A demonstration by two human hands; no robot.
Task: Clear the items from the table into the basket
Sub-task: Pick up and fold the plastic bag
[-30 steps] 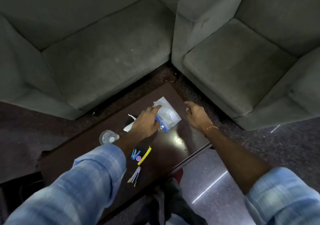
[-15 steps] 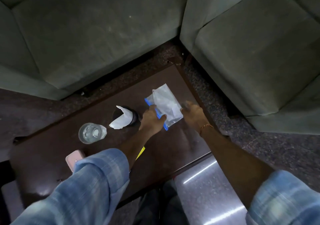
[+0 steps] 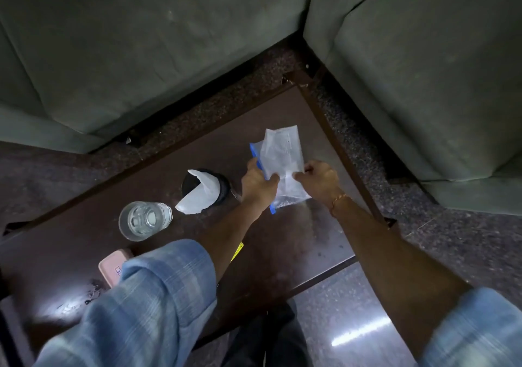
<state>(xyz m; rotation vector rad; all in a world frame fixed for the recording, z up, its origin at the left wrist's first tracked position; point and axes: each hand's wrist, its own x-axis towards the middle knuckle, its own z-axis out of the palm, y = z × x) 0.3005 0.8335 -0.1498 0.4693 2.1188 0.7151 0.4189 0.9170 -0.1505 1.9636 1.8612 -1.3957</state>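
A clear plastic zip bag (image 3: 282, 157) with a blue strip along its edge is lifted over the far right part of the dark wooden table (image 3: 296, 239). My left hand (image 3: 258, 183) pinches its left edge by the blue strip. My right hand (image 3: 320, 180) grips its right side. To the left stands a black cup (image 3: 223, 186) with a white paper (image 3: 200, 197) hanging out of it. A glass of water (image 3: 142, 219) stands further left. A pink case (image 3: 111, 267) and a yellow item (image 3: 236, 251) peek out from under my left sleeve. No basket is in view.
Grey sofas (image 3: 141, 41) close off the table's far side and the right side (image 3: 437, 70). Speckled floor shows between them and the table. Shiny floor (image 3: 353, 324) and a dark shoe (image 3: 271, 335) lie at the near right.
My right hand has closed on the bag's right side, so both hands hold it. The view has tilted down and nearer; the small pens and clips are hidden under my left arm.
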